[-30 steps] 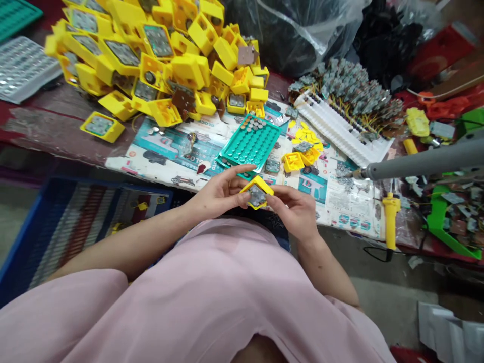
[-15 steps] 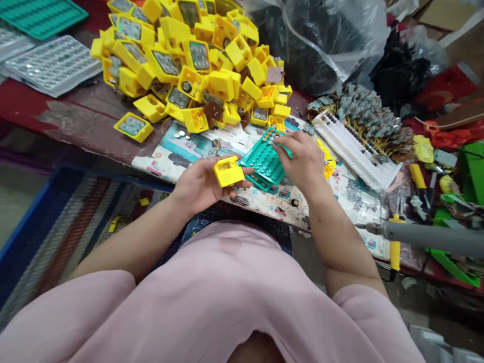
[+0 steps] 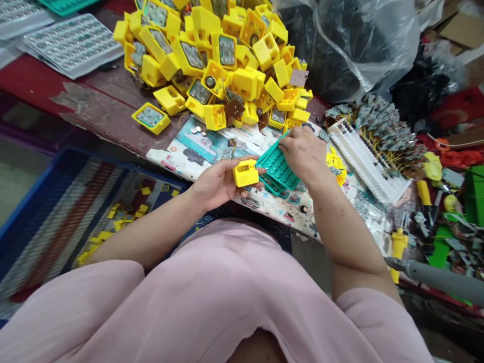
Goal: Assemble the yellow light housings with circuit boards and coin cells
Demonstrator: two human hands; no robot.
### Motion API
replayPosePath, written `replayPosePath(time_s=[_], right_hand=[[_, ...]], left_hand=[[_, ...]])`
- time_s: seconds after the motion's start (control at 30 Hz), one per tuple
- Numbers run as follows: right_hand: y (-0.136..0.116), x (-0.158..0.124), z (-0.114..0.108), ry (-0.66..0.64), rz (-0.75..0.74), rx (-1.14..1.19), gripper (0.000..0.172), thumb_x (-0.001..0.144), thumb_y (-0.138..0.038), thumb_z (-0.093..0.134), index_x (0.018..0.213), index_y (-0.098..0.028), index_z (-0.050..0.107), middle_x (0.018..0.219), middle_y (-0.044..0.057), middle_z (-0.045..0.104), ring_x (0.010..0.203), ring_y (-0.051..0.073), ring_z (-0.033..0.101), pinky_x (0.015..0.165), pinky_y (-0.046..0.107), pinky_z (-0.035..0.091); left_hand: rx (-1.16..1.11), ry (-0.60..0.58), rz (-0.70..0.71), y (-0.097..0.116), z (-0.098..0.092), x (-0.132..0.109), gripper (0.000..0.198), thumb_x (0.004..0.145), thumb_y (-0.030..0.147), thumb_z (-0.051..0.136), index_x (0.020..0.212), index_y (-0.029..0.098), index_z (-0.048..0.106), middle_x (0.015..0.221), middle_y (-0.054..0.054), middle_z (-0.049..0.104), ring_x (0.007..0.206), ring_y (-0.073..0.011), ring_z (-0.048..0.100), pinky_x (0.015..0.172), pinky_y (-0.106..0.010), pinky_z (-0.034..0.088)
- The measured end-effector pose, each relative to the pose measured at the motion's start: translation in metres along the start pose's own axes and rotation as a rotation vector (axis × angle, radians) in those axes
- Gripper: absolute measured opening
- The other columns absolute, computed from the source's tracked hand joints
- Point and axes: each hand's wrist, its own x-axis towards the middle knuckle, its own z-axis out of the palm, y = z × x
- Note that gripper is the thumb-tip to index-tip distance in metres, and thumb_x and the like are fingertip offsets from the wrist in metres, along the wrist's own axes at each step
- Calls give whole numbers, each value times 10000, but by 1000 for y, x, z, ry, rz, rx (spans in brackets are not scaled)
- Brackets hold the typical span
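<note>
In my left hand (image 3: pixel 216 185) a small yellow plastic housing (image 3: pixel 245 173) is held between thumb and fingers, its face with a patch of small round holes toward me. My right hand (image 3: pixel 304 154) is over the upper part of a teal green tray (image 3: pixel 278 169) with rows of round pockets. Its thumb and fingertips are pinched together at the tray; whatever is between them is hidden. The tray lies tilted on the printed sheet (image 3: pixel 181 146), and another green tray edge shows under it. A few shiny round discs (image 3: pixel 198 130) rest on the sheet.
Behind my hands rises a heap of yellow housings (image 3: pixel 204 25). White pocketed trays (image 3: pixel 73 45) lie at left. A white rack (image 3: pixel 365 161) with wired parts, a yellow-handled tool (image 3: pixel 399 247) and a grey rod-like arm (image 3: pixel 434 277) are at right. The blue crate (image 3: pixel 75 156) holds yellow pieces.
The view has swung left, so more yellow pieces in the crate show. My right hand's fingers have drawn together at the tray. My left hand still holds the yellow housing.
</note>
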Motion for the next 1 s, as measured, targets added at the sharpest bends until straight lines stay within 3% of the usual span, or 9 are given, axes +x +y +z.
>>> replayPosePath(time_s=[0.13, 0.3, 0.4, 0.6, 0.8, 1.0], right_hand=[[-4, 1, -4, -20, 14, -12, 363, 992, -304, 404, 757, -192, 657, 859, 96, 637, 949, 255, 571, 736, 367, 508], [-12, -5, -17, -40, 120, 24, 253, 966, -282, 472, 898, -199, 701, 959, 95, 698, 970, 272, 625, 761, 381, 510], [-7, -12, -24, 22, 186, 157, 199, 941, -272, 524, 984, -208, 708, 926, 70, 731, 882, 237, 665, 767, 361, 515], [10, -30, -29, 194, 278, 497, 153, 832, -184, 616, 951, -209, 709, 863, 9, 744, 732, 144, 661, 750, 292, 542], [6, -37, -26, 89, 307, 465, 162, 815, -194, 659, 927, -226, 770, 912, 25, 757, 846, 194, 688, 842, 371, 550], [7, -26, -27, -20, 300, 330, 242, 850, -182, 618, 1032, -240, 767, 960, 45, 747, 884, 224, 676, 881, 407, 530]], left_hand=[[17, -41, 3, -1, -2, 2, 496, 828, 388, 531, 1281, 194, 585, 1167, -114, 735, 886, -244, 734, 552, -261, 433], [-79, -89, -46, -2, -4, 3, 396, 818, 377, 542, 1132, 160, 650, 1100, -135, 757, 858, -265, 752, 524, -243, 463], [-137, -125, -66, -2, -5, 2, 364, 831, 350, 542, 1114, 152, 656, 1079, -130, 764, 832, -266, 755, 516, -246, 492], [-172, -147, -69, 0, -4, -1, 331, 886, 321, 517, 1122, 141, 664, 987, -112, 767, 777, -256, 746, 513, -261, 524], [-134, -73, -120, 0, 2, -1, 516, 1005, 508, 325, 1099, 137, 670, 793, -113, 735, 524, -174, 657, 440, -220, 442], [-148, -37, -110, -4, 3, -1, 555, 1006, 544, 294, 1101, 138, 660, 824, -115, 732, 560, -192, 672, 445, -238, 458]])
